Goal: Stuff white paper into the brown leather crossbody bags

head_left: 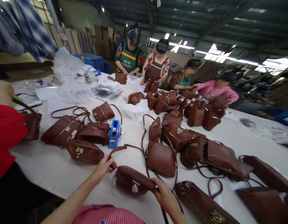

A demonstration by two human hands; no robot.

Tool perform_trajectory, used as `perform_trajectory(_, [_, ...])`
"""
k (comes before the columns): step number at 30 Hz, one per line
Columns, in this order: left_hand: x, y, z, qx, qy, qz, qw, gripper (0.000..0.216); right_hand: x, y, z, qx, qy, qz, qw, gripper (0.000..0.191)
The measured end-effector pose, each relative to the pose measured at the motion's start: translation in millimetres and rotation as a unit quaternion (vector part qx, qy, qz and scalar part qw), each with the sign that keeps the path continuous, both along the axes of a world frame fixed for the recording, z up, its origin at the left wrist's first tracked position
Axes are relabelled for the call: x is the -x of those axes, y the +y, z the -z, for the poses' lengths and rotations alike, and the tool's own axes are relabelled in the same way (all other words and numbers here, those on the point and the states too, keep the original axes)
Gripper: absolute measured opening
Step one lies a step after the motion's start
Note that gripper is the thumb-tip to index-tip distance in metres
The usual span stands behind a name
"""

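In front of me a brown handbag (134, 180) rests on the white table, with a zipped top and a light tag or clasp on its front. My left hand (103, 169) is closed on the strap (114, 152) where it joins the bag's left end. At the opposite end, my right hand (166, 196) grips the bag's corner, its thumb on top; its other fingers are partly hidden. Just beyond my left hand lies another brown bag with a gold lock (84, 151). A squarish brown bag (161, 158) stands behind the held one, its long strap looping beside it.
A blue tape dispenser (114, 133) stands among several brown bags. More bags crowd the table's middle and right, including one with a gold clasp (204, 205). Several co-workers handle bags across the table. A red sleeve (8, 137) is close on my left. Clear plastic (74, 90) lies farther back.
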State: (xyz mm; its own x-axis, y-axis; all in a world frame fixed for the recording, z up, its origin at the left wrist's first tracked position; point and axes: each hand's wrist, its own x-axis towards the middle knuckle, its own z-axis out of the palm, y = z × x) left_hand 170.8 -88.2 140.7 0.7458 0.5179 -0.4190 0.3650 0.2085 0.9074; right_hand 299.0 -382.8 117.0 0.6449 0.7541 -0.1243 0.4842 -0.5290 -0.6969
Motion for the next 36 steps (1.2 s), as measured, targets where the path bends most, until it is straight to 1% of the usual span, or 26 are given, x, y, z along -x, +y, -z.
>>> perform_trajectory(1, [3, -3, 0.9, 0.015, -0.002, -0.003, 1.0, 0.041, -4, -2, -2.9, 0.013, -0.008, -0.002, 1.0, 0.044])
perform_trajectory(2, [5, -7, 1.3, 0.028, -0.004, -0.008, 1.0, 0.043, -7, -2, -6.7, 0.022, -0.031, -0.002, 0.999, 0.046])
perform_trajectory(4, [6, -12, 1.6, 0.055, -0.011, -0.021, 0.998, 0.044, -10, 4, -18.5, 0.007, -0.103, -0.012, 0.995, 0.058])
perform_trajectory(5, [6, -14, 1.7, 0.068, -0.015, -0.029, 0.997, 0.043, -9, 11, -26.6, -0.012, -0.139, -0.03, 0.99, 0.065])
perform_trajectory(6, [5, -16, 1.9, 0.081, -0.019, -0.037, 0.996, 0.043, -6, 22, -35.5, -0.033, -0.166, -0.063, 0.984, 0.069])
perform_trajectory(8, [3, -18, 3.2, 0.1, -0.03, -0.045, 0.993, 0.043, 8, 54, -52.5, -0.06, -0.193, -0.149, 0.968, 0.069])
perform_trajectory(9, [2, -20, 4.2, 0.105, -0.034, -0.046, 0.993, 0.043, 17, 72, -58.5, -0.061, -0.204, -0.192, 0.958, 0.064])
perform_trajectory(10, [1, -20, 5.4, 0.109, -0.037, -0.047, 0.992, 0.042, 27, 92, -61.8, -0.039, -0.217, -0.218, 0.951, 0.056])
perform_trajectory(11, [0, -21, 6.6, 0.111, -0.038, -0.049, 0.992, 0.042, 35, 111, -62.1, -0.02, -0.248, -0.231, 0.941, 0.046])
perform_trajectory(12, [0, -21, 7.9, 0.112, -0.038, -0.053, 0.992, 0.042, 42, 127, -59.5, -0.001, -0.287, -0.228, 0.93, 0.039])
perform_trajectory(14, [0, -20, 10.2, 0.107, -0.037, -0.066, 0.991, 0.042, 50, 152, -48.6, 0.013, -0.345, -0.227, 0.911, 0.024])
perform_trajectory(16, [2, -19, 11.9, 0.095, -0.04, -0.082, 0.991, 0.042, 51, 163, -36.4, 0.009, -0.367, -0.234, 0.9, 0.012])
perform_trajectory(18, [4, -18, 13.2, 0.093, -0.041, -0.09, 0.991, 0.042, 49, 165, -29.0, -0.012, -0.367, -0.239, 0.899, 0.005])
perform_trajectory(20, [4, -18, 14.6, 0.104, -0.04, -0.097, 0.989, 0.042, 47, 164, -28.0, -0.045, -0.37, -0.227, 0.9, 0.003])
perform_trajectory(22, [3, -19, 16.8, 0.121, -0.041, -0.112, 0.985, 0.042, 45, 162, -31.2, -0.078, -0.368, -0.185, 0.908, 0.007])
perform_trajectory(24, [1, -18, 20.1, 0.122, -0.044, -0.139, 0.982, 0.044, 39, 159, -34.6, -0.09, -0.346, -0.099, 0.929, 0.014])
perform_trajectory(26, [1, -15, 24.2, 0.11, -0.045, -0.164, 0.979, 0.045, 27, 147, -34.5, -0.087, -0.306, 0.026, 0.948, 0.021])
perform_trajectory(28, [4, -9, 27.8, 0.087, -0.042, -0.191, 0.977, 0.045, 11, 123, -28.2, -0.081, -0.276, 0.14, 0.947, 0.029])
perform_trajectory(29, [6, -6, 28.7, 0.075, -0.038, -0.2, 0.976, 0.045, 4, 105, -22.6, -0.079, -0.269, 0.18, 0.943, 0.032])
perform_trajectory(30, [8, -3, 28.7, 0.064, -0.034, -0.199, 0.977, 0.045, -1, 86, -15.7, -0.076, -0.264, 0.204, 0.94, 0.035])
perform_trajectory(32, [12, -1, 24.7, 0.046, -0.038, -0.16, 0.985, 0.043, -7, 45, -0.4, -0.064, -0.238, 0.238, 0.94, 0.034])
perform_trajectory(34, [14, -3, 14.8, 0.032, -0.063, -0.083, 0.994, 0.04, -7, 12, 10.5, -0.037, -0.16, 0.258, 0.952, 0.028])
perform_trajectory(35, [13, -4, 7.9, 0.021, -0.076, -0.046, 0.996, 0.038, -7, 1, 11.8, -0.03, -0.142, 0.265, 0.953, 0.022])
perform_trajectory(36, [12, -6, 0.2, 0.008, -0.088, -0.013, 0.996, 0.036, -7, -5, 9.3, -0.029, -0.136, 0.264, 0.954, 0.022])
